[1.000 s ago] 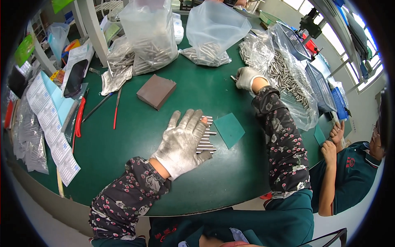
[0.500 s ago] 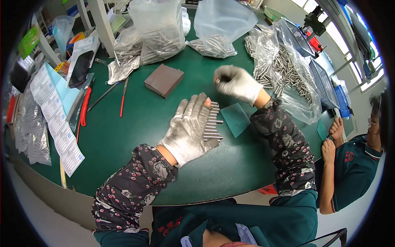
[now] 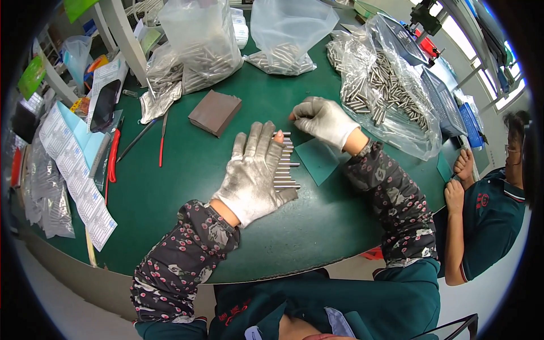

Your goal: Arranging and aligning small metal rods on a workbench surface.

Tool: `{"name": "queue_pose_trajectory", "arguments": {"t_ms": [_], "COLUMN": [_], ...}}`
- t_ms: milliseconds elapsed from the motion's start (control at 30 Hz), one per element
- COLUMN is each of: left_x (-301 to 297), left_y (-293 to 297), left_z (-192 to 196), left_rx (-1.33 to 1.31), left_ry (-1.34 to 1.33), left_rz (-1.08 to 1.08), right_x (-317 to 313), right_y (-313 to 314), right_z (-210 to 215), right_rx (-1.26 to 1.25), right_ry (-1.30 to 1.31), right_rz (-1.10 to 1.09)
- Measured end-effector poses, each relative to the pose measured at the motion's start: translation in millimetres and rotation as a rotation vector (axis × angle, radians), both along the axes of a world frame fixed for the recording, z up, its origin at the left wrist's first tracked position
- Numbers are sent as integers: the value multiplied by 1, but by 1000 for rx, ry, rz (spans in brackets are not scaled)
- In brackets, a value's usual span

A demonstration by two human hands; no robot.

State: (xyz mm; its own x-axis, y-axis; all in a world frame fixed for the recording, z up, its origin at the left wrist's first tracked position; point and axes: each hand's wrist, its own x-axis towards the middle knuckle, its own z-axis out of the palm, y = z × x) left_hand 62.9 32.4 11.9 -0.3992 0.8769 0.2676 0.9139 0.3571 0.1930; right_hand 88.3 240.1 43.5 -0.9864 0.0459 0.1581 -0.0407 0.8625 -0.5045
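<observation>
My left hand (image 3: 252,170), in a grey-white glove with a bare fingertip showing, lies flat with its fingers stretched out over a row of slim metal pins (image 3: 288,165). The pins lie side by side, and their right ends stick out unevenly past the glove. My right hand (image 3: 324,120), also gloved, hovers just beyond the upper right of the row with its fingers curled into a pinch. Whatever sits between those fingertips is too small or hidden. Below the right hand lies a small square green sheet (image 3: 317,161).
A brown block (image 3: 215,113) sits beyond my left hand. Clear bags of pins (image 3: 209,62) stand at the back, and an open bag (image 3: 391,90) spills pins at right. Red-handled tools (image 3: 114,156), papers (image 3: 76,181) and a phone (image 3: 105,105) lie left. A co-worker (image 3: 487,221) sits at right.
The view has shifted slightly. My right hand has come a little nearer, toward the far end of the pin row, and is less blurred. My left hand stays on the pins.
</observation>
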Motion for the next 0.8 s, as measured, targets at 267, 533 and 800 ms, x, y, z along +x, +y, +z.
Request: {"name": "queue_pose_trajectory", "arguments": {"t_ms": [267, 533, 800], "left_x": [-4, -3, -2], "left_y": [5, -1, 4], "left_z": [-1, 3, 11], "left_rx": [-70, -9, 16], "left_ry": [5, -29, -28], "left_rz": [13, -2, -14], "right_x": [1, -1, -10], "right_y": [-13, 7, 28], "right_z": [7, 7, 21], "right_rx": [169, 85, 246], "right_ry": [-363, -101, -61], "right_rz": [-8, -128, -597]}}
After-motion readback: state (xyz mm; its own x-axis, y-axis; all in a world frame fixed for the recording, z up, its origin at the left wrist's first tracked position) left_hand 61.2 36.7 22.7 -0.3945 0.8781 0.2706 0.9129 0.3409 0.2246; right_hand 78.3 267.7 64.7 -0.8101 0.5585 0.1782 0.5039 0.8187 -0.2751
